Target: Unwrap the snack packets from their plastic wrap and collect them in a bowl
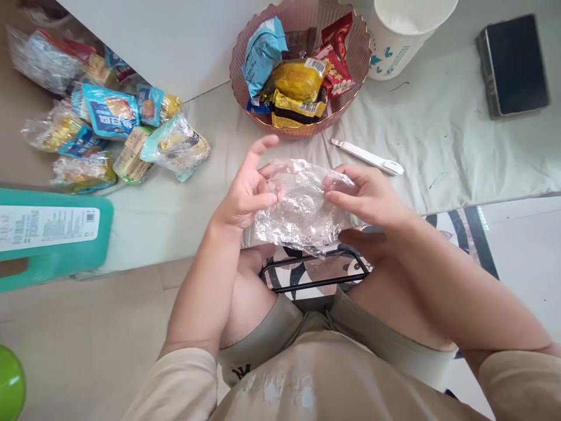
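A crumpled clear plastic bag (302,204) is stretched between my two hands, above my lap. My left hand (252,190) pinches its left side between thumb and curled fingers, with the index finger raised. On the other side, my right hand (362,193) grips the bag's upper right edge between thumb and fingers. No contents can be made out inside the bag. Just beyond the hands stands a pink ribbed bowl (346,114) with a gold rim, holding several wrapped snacks (298,79). A white utility knife (368,156) lies to the right, near the right hand.
Several bagged snacks (109,111) are heaped at the left. A teal container (87,234) with a white label lies below them. A white paper cup (390,47) stands beside the bowl, and a dark-topped box (515,64) sits at far right. Pale cloth (456,158) covers the surface.
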`<control>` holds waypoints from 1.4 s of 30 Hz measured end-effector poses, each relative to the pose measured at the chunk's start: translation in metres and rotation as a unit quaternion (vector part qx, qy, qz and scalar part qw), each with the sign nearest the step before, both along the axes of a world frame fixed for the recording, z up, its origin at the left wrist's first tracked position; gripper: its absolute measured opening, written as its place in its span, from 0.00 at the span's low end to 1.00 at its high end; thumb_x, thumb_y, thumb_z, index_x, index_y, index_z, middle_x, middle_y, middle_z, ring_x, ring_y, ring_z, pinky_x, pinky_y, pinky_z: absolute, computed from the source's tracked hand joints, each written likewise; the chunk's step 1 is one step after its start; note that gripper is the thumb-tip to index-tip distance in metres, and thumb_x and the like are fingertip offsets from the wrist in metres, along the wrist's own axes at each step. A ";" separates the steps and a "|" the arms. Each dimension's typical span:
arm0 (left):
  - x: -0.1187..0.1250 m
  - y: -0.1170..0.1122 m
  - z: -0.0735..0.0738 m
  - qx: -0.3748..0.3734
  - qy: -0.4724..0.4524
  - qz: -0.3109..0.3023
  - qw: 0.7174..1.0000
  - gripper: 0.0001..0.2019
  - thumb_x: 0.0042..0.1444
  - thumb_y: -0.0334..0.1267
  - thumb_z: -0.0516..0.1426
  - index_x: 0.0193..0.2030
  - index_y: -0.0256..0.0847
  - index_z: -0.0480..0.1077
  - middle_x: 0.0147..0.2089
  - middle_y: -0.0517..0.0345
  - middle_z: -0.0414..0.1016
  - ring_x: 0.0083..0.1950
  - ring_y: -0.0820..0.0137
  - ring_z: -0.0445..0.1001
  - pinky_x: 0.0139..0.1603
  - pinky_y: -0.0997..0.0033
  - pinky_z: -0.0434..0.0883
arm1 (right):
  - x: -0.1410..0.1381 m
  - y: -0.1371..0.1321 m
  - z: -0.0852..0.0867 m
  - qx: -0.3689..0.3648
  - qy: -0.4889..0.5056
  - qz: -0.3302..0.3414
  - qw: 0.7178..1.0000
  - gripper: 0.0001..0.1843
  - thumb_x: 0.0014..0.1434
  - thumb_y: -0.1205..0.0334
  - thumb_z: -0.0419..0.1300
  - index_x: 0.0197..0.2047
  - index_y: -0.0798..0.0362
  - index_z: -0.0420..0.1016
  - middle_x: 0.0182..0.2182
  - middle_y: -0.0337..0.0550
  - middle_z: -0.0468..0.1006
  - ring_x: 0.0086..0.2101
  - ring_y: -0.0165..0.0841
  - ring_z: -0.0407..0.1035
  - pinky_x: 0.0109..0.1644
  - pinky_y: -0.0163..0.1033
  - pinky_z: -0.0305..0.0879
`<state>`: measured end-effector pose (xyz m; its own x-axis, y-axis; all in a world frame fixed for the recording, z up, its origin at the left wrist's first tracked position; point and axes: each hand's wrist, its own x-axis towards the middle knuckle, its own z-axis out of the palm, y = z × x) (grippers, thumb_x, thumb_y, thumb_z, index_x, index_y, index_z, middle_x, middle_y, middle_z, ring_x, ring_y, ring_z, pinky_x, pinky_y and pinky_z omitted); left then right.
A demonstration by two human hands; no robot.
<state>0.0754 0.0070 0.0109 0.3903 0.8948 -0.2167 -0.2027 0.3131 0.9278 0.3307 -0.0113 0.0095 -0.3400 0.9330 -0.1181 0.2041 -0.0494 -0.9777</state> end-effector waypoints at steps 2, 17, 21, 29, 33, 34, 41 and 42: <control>0.000 0.003 -0.002 -0.036 -0.021 -0.012 0.999 0.40 0.39 0.40 0.73 0.63 0.52 0.70 0.48 0.54 0.84 0.41 0.65 0.83 0.37 0.70 0.77 | -0.001 -0.001 0.004 -0.011 0.009 -0.027 1.000 0.09 0.56 0.56 0.68 0.37 0.49 0.74 0.32 0.40 0.76 0.32 0.33 0.73 0.39 0.43 0.75; 0.026 -0.002 -0.014 -0.005 0.071 0.038 0.997 0.18 0.50 0.46 0.70 0.40 0.44 0.69 0.26 0.64 0.79 0.21 0.75 0.73 0.20 0.77 0.69 | -0.014 -0.002 -0.009 -0.123 0.146 -0.111 0.975 0.18 0.53 0.48 0.72 0.42 0.47 0.75 0.33 0.41 0.82 0.34 0.37 0.78 0.39 0.44 0.77; 0.024 -0.002 -0.014 -0.007 0.088 0.043 0.995 0.16 0.50 0.46 0.69 0.40 0.45 0.69 0.21 0.69 0.71 0.18 0.76 0.70 0.18 0.77 0.68 | -0.014 -0.004 -0.002 -0.101 0.077 -0.128 0.984 0.08 0.57 0.58 0.68 0.34 0.48 0.73 0.23 0.34 0.71 0.23 0.28 0.65 0.27 0.36 0.64; 0.017 -0.001 -0.003 -0.032 0.030 0.031 0.999 0.15 0.47 0.48 0.68 0.31 0.44 0.68 0.19 0.67 0.66 0.18 0.72 0.71 0.17 0.74 0.67 | -0.006 -0.005 -0.004 0.019 0.109 -0.134 0.985 0.12 0.60 0.48 0.67 0.33 0.46 0.75 0.24 0.35 0.70 0.25 0.30 0.64 0.31 0.40 0.66; 0.015 0.003 -0.001 -0.021 0.028 0.044 0.998 0.17 0.53 0.53 0.61 0.27 0.42 0.69 0.24 0.59 0.70 0.23 0.70 0.73 0.22 0.70 0.70 | 0.000 -0.004 -0.001 0.003 0.141 -0.093 0.986 0.19 0.59 0.40 0.64 0.29 0.46 0.75 0.24 0.40 0.71 0.24 0.33 0.65 0.28 0.43 0.63; 0.014 0.004 -0.003 -0.017 0.040 0.052 0.998 0.17 0.54 0.54 0.60 0.27 0.41 0.69 0.25 0.57 0.71 0.25 0.70 0.74 0.23 0.70 0.71 | 0.002 -0.004 -0.001 -0.003 0.138 -0.084 0.987 0.22 0.61 0.37 0.60 0.29 0.47 0.76 0.25 0.41 0.72 0.25 0.35 0.66 0.29 0.44 0.64; 0.015 0.004 -0.013 0.018 0.107 0.073 0.991 0.14 0.41 0.36 0.67 0.37 0.42 0.72 0.38 0.61 0.74 0.27 0.79 0.70 0.26 0.78 0.70 | 0.006 -0.002 -0.008 0.004 0.005 -0.095 0.996 0.11 0.58 0.51 0.68 0.37 0.47 0.74 0.32 0.39 0.74 0.26 0.30 0.64 0.30 0.41 0.69; 0.015 0.005 -0.015 0.027 0.109 0.084 0.990 0.15 0.42 0.36 0.67 0.38 0.42 0.72 0.39 0.61 0.74 0.28 0.78 0.72 0.27 0.77 0.71 | 0.005 -0.002 -0.009 0.004 0.010 -0.097 0.995 0.12 0.56 0.55 0.70 0.41 0.46 0.73 0.35 0.38 0.75 0.25 0.29 0.64 0.30 0.41 0.70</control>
